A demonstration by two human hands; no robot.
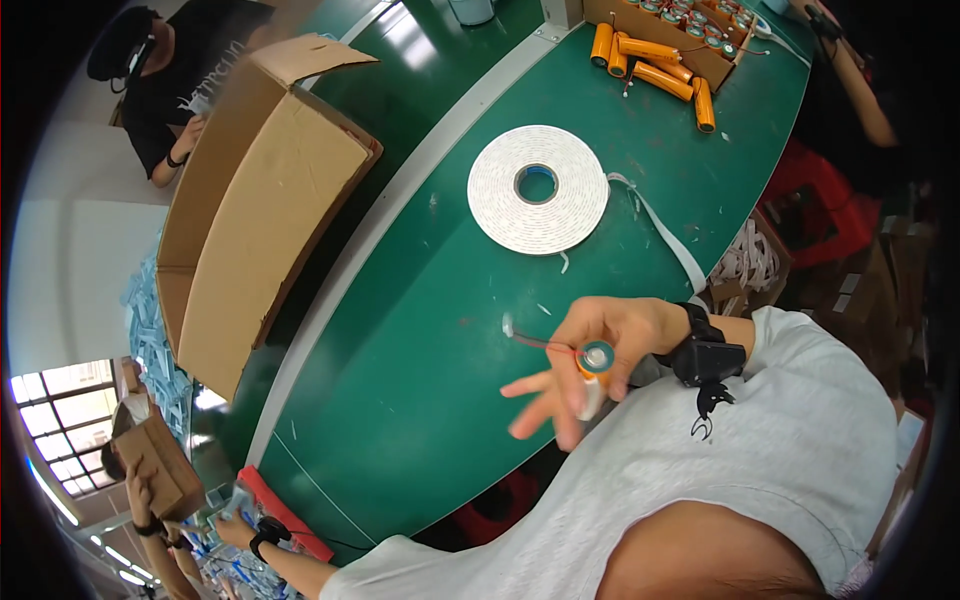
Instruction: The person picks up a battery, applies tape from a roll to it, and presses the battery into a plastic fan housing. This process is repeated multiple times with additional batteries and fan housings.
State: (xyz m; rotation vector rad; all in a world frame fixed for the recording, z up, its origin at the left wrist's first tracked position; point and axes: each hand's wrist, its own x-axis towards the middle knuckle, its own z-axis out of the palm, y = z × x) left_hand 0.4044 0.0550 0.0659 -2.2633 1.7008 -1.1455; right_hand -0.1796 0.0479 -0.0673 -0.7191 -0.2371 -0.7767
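In my right hand is an orange cylindrical battery, held upright between thumb and index finger, other fingers spread. Its thin red lead ends in a small white connector. A white piece shows against the battery's lower side. My left hand is stretched far out to the left, beyond a red strip, with its fingers closed on a small pale blue piece. Beyond my right hand a large roll of white foam tape lies flat on the green table, its loose end trailing over the right edge.
Several orange batteries lie beside a cardboard box of more batteries. A large open carton stands left, near a heap of light blue pieces. One person works across; another person's hand holds a carton.
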